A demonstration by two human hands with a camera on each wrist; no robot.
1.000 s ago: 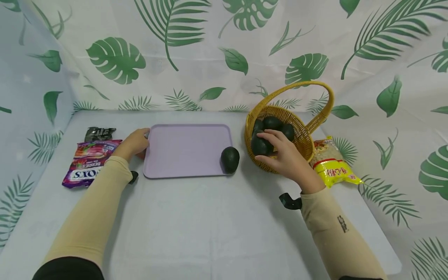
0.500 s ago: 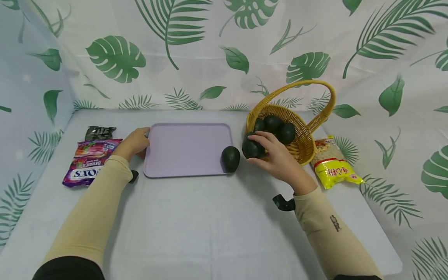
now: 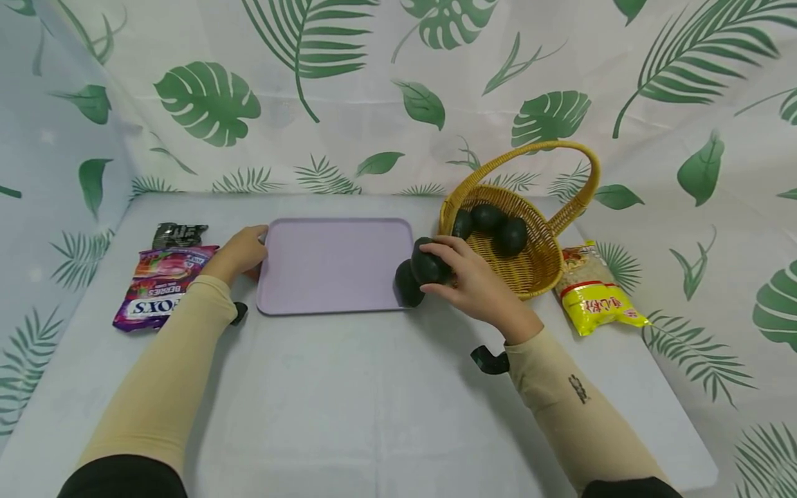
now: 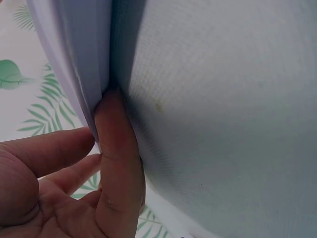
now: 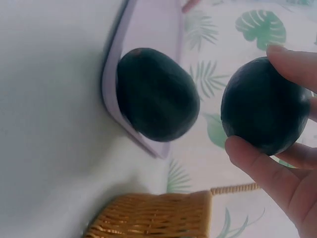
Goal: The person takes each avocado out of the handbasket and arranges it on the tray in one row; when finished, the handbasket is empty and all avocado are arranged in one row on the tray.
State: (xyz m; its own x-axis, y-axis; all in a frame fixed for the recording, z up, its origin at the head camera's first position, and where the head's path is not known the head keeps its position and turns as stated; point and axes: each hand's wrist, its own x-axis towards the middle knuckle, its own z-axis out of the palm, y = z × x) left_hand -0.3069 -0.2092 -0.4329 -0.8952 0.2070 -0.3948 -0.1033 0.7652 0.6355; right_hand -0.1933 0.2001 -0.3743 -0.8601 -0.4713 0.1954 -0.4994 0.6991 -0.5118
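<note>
My right hand [image 3: 476, 285] grips a dark green avocado [image 3: 429, 263] between thumb and fingers, above the right edge of the lilac tray [image 3: 333, 266]. Another avocado [image 5: 157, 94] sits in the tray's near right corner, partly covered by the held one in the head view. At the tray's left side, my left hand [image 3: 241, 254] pinches the rim, with the thumb on one face and a finger beneath, as the left wrist view shows. The yellow wicker basket [image 3: 529, 280] holds several more avocados [image 3: 512, 236] just behind my right hand.
A purple candy bag [image 3: 163, 290] and a small black packet [image 3: 179, 235] lie beside my left forearm. A yellow-and-clear food bag [image 3: 599, 297] lies right of the basket. The basket's tall handle [image 3: 563, 146] arches upward. A leaf-print cloth [image 3: 349, 104] hangs behind the white table [image 3: 336, 401].
My right hand has lifted one avocado out of the basket and carried it left to the tray's right edge. The left hand stays at the tray's left rim.
</note>
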